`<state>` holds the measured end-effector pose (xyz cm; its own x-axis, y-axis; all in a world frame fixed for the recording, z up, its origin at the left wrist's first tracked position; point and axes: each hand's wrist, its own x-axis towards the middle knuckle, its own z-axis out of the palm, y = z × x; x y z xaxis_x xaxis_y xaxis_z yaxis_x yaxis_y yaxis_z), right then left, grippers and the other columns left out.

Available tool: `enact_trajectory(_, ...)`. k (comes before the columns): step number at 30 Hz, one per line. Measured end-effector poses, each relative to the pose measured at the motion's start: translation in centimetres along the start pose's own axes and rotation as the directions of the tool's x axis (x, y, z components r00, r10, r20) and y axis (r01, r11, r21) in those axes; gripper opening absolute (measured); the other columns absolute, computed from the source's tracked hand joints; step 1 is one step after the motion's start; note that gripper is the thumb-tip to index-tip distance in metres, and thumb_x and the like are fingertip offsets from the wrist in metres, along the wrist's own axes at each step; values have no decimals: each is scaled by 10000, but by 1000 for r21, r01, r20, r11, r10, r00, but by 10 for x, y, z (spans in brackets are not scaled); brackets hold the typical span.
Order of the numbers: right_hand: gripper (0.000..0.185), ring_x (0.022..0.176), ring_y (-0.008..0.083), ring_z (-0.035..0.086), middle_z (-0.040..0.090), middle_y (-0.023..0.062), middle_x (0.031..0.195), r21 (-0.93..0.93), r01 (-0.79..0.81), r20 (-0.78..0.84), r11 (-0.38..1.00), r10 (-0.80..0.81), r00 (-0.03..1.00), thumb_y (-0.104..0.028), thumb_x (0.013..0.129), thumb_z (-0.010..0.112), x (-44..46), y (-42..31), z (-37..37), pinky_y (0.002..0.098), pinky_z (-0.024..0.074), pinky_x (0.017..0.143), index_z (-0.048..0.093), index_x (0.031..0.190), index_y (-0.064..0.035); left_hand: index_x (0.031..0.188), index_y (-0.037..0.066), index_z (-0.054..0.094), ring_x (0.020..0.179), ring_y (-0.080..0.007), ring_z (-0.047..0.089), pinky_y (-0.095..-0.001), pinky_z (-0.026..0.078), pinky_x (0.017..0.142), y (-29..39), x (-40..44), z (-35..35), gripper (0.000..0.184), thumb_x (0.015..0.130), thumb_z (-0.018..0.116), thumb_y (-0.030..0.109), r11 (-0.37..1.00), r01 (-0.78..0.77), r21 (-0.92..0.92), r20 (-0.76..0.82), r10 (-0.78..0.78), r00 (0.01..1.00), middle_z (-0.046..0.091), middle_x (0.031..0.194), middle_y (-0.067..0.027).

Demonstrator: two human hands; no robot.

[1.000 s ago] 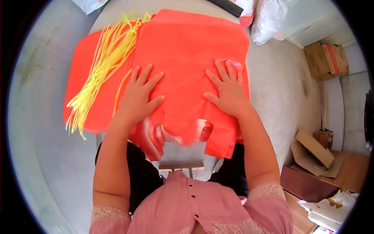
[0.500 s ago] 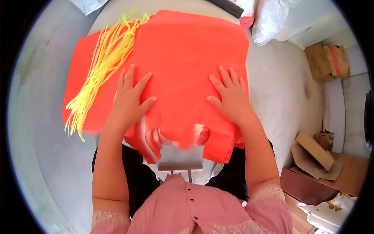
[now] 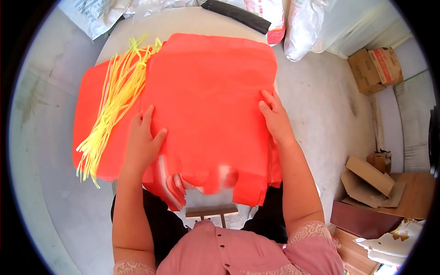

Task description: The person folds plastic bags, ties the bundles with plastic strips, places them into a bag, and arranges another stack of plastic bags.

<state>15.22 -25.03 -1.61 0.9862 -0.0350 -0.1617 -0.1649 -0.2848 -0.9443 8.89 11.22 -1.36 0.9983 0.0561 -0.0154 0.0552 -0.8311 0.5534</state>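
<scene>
A stack of red plastic vest bags [image 3: 211,105] lies on the table in front of me, its notched handle ends hanging over the near edge. My left hand [image 3: 145,137] rests at the stack's left side, fingers stretched forward and thumb apart on the top bag. Along the right edge lies my right hand [image 3: 276,117], open, its thumb on the red plastic and its outer fingers partly hidden at the side. To the left, a bundle of yellow plastic strips [image 3: 114,101] sits across a second red stack [image 3: 89,105].
At the table's far edge [image 3: 142,23] lies a black roll [image 3: 236,16]. White sacks [image 3: 305,27] stand behind it. A closed cardboard box [image 3: 376,68] is at the right wall, and an opened carton [image 3: 369,183] lies on a brown cabinet [image 3: 419,192].
Both hands have slid from the top of the stack outward and nearer to me, to its sides. The view has tilted so the table sits lower in the picture.
</scene>
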Motion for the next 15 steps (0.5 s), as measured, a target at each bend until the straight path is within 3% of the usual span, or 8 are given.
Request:
enact_trajectory(5, 581, 1599, 240, 242, 219, 96, 1751, -41, -15, -38, 999, 14, 999, -185, 1070, 561, 14, 14, 4, 353, 264, 1262, 404, 1586, 30, 1584, 52, 407, 1371, -411, 494, -441, 440, 1141, 0, -5, 13, 721, 951, 723, 197, 999, -30, 14, -68, 31, 997, 442, 1496, -237)
enact_trajectory(8, 574, 1595, 237, 249, 205, 98, 1755, -78, 22, 38, 997, -20, 999, -186, 1060, 579, 23, 8, -1, 344, 265, 1260, 432, 1568, 38, 1588, 52, 394, 1392, -427, 477, -449, 430, 1154, 1, -8, 12, 731, 953, 723, 201, 999, -37, -14, -43, 37, 998, 435, 1502, -253)
enact_trajectory(11, 560, 1581, 257, 280, 248, 119, 1734, -208, 149, 2, 967, -152, 988, -176, 1038, 616, 28, 10, 1, 350, 285, 1254, 477, 1550, 2, 1587, 67, 400, 1422, -437, 453, -457, 423, 1164, 1, -11, 11, 729, 953, 725, 220, 999, -47, 12, -55, 48, 997, 414, 1527, -268)
enact_trajectory(14, 524, 1527, 301, 371, 404, 127, 1645, -582, 383, -55, 717, -505, 862, -144, 974, 694, 13, 9, 11, 387, 335, 1232, 567, 1472, -40, 1572, 51, 404, 1443, -475, 417, -475, 433, 1155, 7, -10, 5, 762, 923, 753, 245, 999, -6, 49, -20, 7, 1000, 350, 1582, -322)
enact_trajectory(15, 515, 1505, 311, 396, 449, 122, 1605, -508, 408, 64, 759, -439, 896, -132, 947, 715, 1, -5, 15, 404, 348, 1223, 588, 1439, -49, 1564, 55, 420, 1450, -470, 411, -477, 426, 1164, 8, -10, 4, 751, 921, 755, 252, 998, -5, 56, -26, 7, 1000, 352, 1586, -318)
